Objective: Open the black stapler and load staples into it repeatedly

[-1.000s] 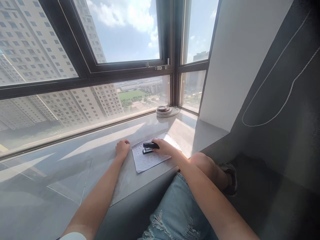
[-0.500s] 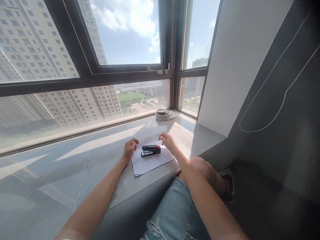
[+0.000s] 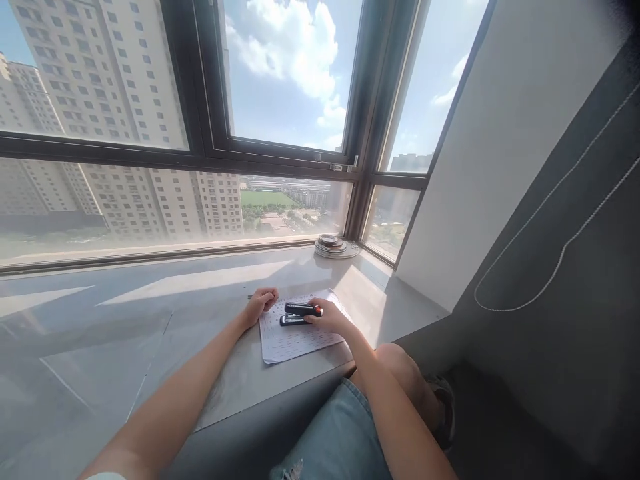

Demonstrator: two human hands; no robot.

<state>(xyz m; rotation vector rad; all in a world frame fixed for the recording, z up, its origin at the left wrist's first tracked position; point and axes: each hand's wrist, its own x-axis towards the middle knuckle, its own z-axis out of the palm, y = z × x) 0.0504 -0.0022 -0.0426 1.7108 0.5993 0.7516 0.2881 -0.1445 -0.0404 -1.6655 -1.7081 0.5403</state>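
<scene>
A printed sheet of paper (image 3: pixel 293 339) lies on the grey stone windowsill (image 3: pixel 150 327). On it sits a black stapler (image 3: pixel 296 313) with an orange end. My right hand (image 3: pixel 331 321) is closed around the stapler's right end. My left hand (image 3: pixel 261 303) rests at the paper's upper left corner, fingers curled onto its edge.
A stack of round plates or coasters (image 3: pixel 336 246) sits in the sill's far corner by the window frame. A white wall (image 3: pixel 495 133) and a dark panel with a thin cord (image 3: pixel 565 247) rise to the right. My knee in ripped denim shorts (image 3: pixel 345 433) is below the sill's edge.
My right hand, which had lifted off beyond the stapler, has come back down and taken hold of its right end. The left hand stays at the paper's corner. The view has tilted up.
</scene>
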